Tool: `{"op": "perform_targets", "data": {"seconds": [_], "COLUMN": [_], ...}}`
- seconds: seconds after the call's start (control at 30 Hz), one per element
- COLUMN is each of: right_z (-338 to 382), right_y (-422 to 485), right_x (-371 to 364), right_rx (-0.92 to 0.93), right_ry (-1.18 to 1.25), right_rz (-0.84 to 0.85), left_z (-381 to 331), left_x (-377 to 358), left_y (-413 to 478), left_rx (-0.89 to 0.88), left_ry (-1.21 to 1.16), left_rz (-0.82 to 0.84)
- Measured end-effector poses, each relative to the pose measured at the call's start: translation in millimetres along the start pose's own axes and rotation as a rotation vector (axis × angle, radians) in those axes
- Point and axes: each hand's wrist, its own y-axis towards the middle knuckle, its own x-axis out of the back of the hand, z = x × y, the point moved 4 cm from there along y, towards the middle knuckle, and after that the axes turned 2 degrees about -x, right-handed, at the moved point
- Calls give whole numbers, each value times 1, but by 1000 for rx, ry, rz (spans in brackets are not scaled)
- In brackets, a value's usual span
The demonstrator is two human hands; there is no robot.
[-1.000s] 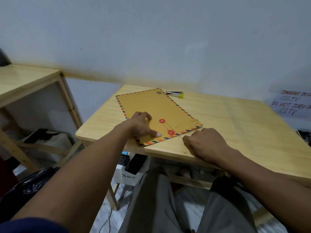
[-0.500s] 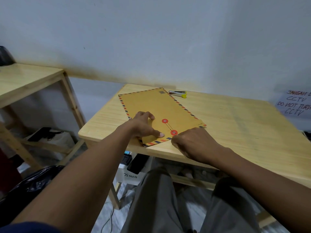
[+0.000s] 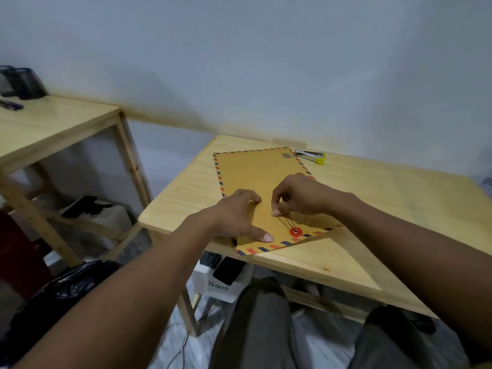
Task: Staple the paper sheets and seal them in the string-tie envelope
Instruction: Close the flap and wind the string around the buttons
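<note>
Your right hand (image 3: 298, 197) pinches the thin string (image 3: 286, 222) between thumb and fingertips, just above the envelope (image 3: 258, 182). From the pinch the string runs down and toward you to the red button (image 3: 295, 231), which lies near the flap edge, just below your right hand. This is the relation that matters: the button is toward your body from the pinch, so I judge the next winding goes around it from there. The second button is not visible; it may be hidden under your right hand.

Your left hand (image 3: 237, 217) lies flat and open on the envelope, fingers spread, the thumb just left of the button. It holds the envelope against the table (image 3: 372, 209). The envelope's long axis runs away from you, a little to the left, with the near corner at the table edge.

The stapler (image 3: 311, 156) rests beyond your right hand, just past the far corner of the envelope, and does not stand in the way. No loose sheets are visible, so I judge they are already inside.
</note>
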Motion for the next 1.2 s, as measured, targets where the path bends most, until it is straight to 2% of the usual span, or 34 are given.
{"op": "perform_targets", "data": {"seconds": [0.1, 0.33, 0.6, 0.9, 1.13, 1.2], "right_z": [-13, -25, -34, -41, -42, -41], "right_y": [14, 23, 26, 22, 15, 14], "right_x": [-1, -2, 1, -1, -4, -5], "right_rx": [-56, -160, -278, -319, -299, -299], "right_ry": [135, 315, 360, 366, 378, 368], "right_rz": [-15, 98, 107, 79, -4, -17], "left_z": [0, -3, -6, -18, -35, -30], "left_x": [1, 3, 4, 5, -15, -18], "left_y": [0, 3, 4, 4, 6, 7], "left_rx": [-4, 21, 40, 87, 99, 84], "left_ry": [5, 14, 32, 57, 293, 295], "left_rz": [4, 23, 40, 57, -75, -97]}}
